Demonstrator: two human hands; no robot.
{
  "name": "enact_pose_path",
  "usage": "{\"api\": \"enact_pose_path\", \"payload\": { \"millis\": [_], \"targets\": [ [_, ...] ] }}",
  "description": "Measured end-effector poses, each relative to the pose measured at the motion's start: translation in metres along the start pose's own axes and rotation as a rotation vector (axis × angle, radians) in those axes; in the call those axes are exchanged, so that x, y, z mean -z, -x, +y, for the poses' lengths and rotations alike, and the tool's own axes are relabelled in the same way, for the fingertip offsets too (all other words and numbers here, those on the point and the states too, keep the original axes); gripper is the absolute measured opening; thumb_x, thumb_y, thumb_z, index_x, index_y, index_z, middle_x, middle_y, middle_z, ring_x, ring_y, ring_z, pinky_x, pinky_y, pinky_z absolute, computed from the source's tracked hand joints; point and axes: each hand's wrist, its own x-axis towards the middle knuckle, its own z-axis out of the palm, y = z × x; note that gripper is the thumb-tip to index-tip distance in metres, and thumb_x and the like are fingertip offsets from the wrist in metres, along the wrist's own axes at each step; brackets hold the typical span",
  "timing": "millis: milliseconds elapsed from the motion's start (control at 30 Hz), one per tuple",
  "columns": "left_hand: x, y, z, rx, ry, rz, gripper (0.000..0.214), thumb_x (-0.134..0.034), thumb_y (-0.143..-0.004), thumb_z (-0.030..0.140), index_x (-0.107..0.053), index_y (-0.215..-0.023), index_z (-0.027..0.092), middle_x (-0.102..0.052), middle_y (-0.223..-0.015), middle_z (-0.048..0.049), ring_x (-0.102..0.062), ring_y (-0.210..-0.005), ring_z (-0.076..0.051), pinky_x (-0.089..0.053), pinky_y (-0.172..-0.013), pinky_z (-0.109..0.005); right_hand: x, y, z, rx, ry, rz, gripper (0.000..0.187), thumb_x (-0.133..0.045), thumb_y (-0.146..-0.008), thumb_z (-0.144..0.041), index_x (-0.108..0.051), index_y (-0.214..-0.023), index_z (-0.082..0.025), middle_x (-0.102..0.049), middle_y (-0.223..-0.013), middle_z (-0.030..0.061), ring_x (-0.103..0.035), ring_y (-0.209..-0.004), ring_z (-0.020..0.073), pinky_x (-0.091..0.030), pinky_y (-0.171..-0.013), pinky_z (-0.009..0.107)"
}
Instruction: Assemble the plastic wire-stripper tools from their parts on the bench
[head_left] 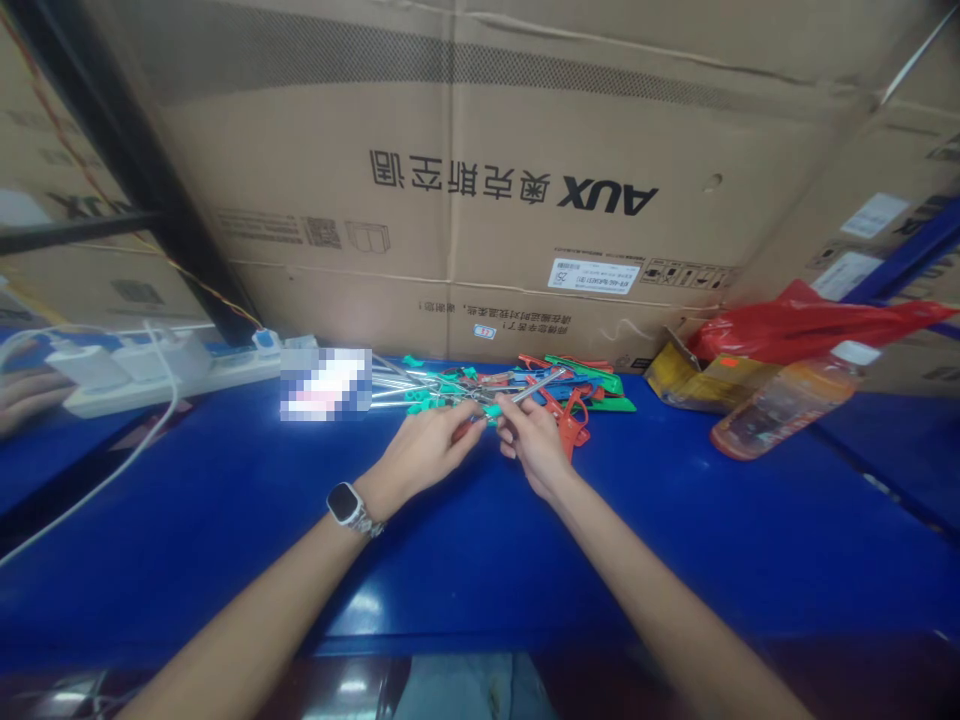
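My left hand (431,440), with a watch (346,505) on its wrist, is closed, fingertips pinched at a small green plastic piece (493,411). Close on its right, my right hand (534,440) is closed around a thin metal rod (546,381), which slants up and to the right out of the fingers. The fingers partly hide where rod and green piece meet. Behind the hands lies a pile of metal rods with green plastic ends (420,398). To the right it runs into red plastic parts (574,430) and flat green parts (611,403).
A large cardboard box (450,250) walls off the back of the blue table (637,560). On the right stand a tilted drink bottle (795,405), a small yellow carton (675,378) and a red plastic bag (810,325). Leftward are a power strip (225,375) with cables and another person's hand (30,395).
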Motion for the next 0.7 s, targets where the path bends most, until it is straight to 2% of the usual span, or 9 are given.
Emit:
{"api": "enact_pose_path", "payload": {
  "millis": [100, 200, 333, 433, 700],
  "targets": [
    [0.000, 0.001, 0.001, 0.006, -0.015, -0.022, 0.025, -0.039, -0.100, 0.039, -0.057, -0.095, 0.021, -0.061, -0.067, 0.0022, -0.054, -0.054, -0.015, -0.031, -0.054, -0.025, -0.002, 0.003, 0.001, -0.048, -0.010, -0.020, 0.046, -0.085, -0.061, -0.050, -0.057, -0.080, -0.019, -0.050, -0.059, -0.0078, -0.036, -0.046, 0.0044, -0.026, -0.036, 0.015],
    [0.000, 0.001, -0.001, 0.014, -0.017, -0.024, 0.023, -0.041, -0.098, 0.038, -0.056, -0.096, 0.021, -0.061, -0.066, 0.0025, -0.054, -0.053, -0.015, -0.031, -0.054, -0.026, -0.004, 0.003, -0.003, -0.075, -0.006, -0.024, 0.047, -0.085, -0.061, -0.051, -0.056, -0.080, -0.019, -0.048, -0.058, -0.0083, -0.035, -0.045, 0.0042, -0.025, -0.036, 0.016],
    [0.001, 0.001, -0.003, -0.009, 0.000, -0.009, 0.026, -0.038, -0.100, 0.040, -0.057, -0.104, 0.022, -0.060, -0.066, 0.0026, -0.056, -0.056, -0.015, -0.033, -0.056, -0.026, 0.000, -0.002, -0.010, 0.019, -0.086, 0.097, 0.048, -0.074, -0.070, -0.062, -0.053, -0.089, -0.024, -0.047, -0.056, -0.0101, -0.034, -0.041, 0.0054, -0.024, -0.034, 0.016],
    [0.001, 0.001, -0.003, -0.012, 0.006, 0.000, 0.028, -0.039, -0.101, 0.042, -0.058, -0.099, 0.022, -0.060, -0.069, 0.0024, -0.056, -0.060, -0.015, -0.035, -0.059, -0.026, 0.007, -0.006, -0.011, 0.112, -0.102, 0.164, 0.048, -0.073, -0.071, -0.062, -0.048, -0.083, -0.024, -0.046, -0.053, -0.0109, -0.034, -0.039, 0.0054, -0.022, -0.032, 0.015],
    [0.003, 0.002, 0.001, -0.046, -0.054, -0.047, 0.028, -0.036, -0.102, 0.039, -0.057, -0.102, 0.021, -0.063, -0.074, -0.0002, -0.056, -0.060, -0.016, -0.035, -0.057, -0.026, 0.007, -0.006, 0.001, 0.081, 0.004, 0.047, 0.048, -0.077, -0.067, -0.060, -0.050, -0.079, -0.022, -0.052, -0.058, -0.0078, -0.042, -0.043, 0.0059, -0.029, -0.031, 0.015]
  ]
}}
